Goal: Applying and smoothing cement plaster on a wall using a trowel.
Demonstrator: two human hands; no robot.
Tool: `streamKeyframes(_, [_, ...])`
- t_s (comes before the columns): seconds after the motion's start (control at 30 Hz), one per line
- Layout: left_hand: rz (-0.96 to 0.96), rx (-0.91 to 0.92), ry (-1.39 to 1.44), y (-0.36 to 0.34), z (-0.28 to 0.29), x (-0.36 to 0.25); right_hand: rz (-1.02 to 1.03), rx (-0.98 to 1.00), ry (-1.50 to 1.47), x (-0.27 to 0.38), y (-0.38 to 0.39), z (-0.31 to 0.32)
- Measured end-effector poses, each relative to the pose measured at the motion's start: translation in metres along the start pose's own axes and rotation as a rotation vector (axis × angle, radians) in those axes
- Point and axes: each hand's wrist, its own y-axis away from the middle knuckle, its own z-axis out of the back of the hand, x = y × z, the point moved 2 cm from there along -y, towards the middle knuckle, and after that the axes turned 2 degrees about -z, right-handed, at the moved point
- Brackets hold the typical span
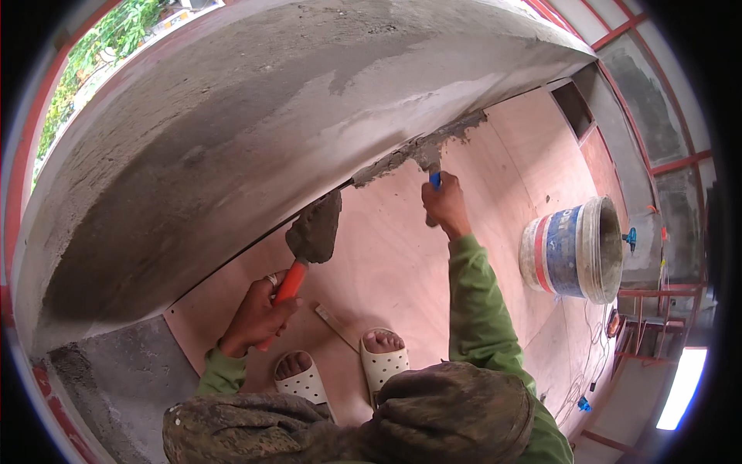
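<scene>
My left hand (251, 315) is wrapped around the orange handle of a trowel (290, 284). Wet grey mortar (318, 228) covers the trowel's blade, which lies close to the foot of the concrete wall (255, 147). My right hand (447, 206) grips a putty knife (435, 180) with some blue on its handle. Its blade is at a rough mortar strip (398, 157) along the joint between the wall and the pinkish plywood (495, 209). Mortar partly hides that blade. Left of the strip, the joint shows as a dark gap.
A mortar-stained bucket (560, 251) lies on its side at the right. Beyond it are loose cables (595, 352) and red metal framing (680, 164). A thin wooden strip (337, 328) lies near my sandalled feet (384, 356). Bare concrete (127, 387) borders the plywood at lower left.
</scene>
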Motion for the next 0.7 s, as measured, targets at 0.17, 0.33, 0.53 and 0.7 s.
streamKeyframes(0.17, [0.037, 0.02, 0.035, -0.001, -0.009, -0.002, 0.063, -0.306, -0.049, -0.01, -0.028, -0.044])
streamKeyframes(0.33, [0.07, 0.014, 0.042, 0.002, -0.009, 0.001, 0.032, -0.253, -0.106, -0.009, -0.031, -0.072])
streamKeyframes(0.53, [0.075, 0.013, -0.004, 0.0, -0.01, 0.003, 0.003, -0.182, -0.106, 0.003, -0.037, -0.076])
streamKeyframes(0.7, [0.087, 0.026, -0.006, -0.001, -0.014, 0.003, -0.049, -0.126, -0.151, 0.005, -0.046, -0.088])
